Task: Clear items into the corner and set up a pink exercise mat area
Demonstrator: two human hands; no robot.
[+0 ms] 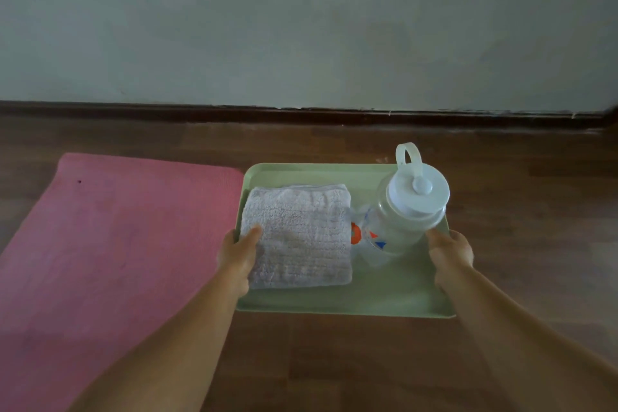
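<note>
Left hand (238, 256) and right hand (451, 256) grip opposite rims of smooth green plastic tray (351, 303), thumbs curled over, carrying folded terry towel (297, 237) and clear lidded water bottle (406, 211).

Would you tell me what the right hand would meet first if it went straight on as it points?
Probably the clear bottle on the green tray; the right hand points toward it.
</note>
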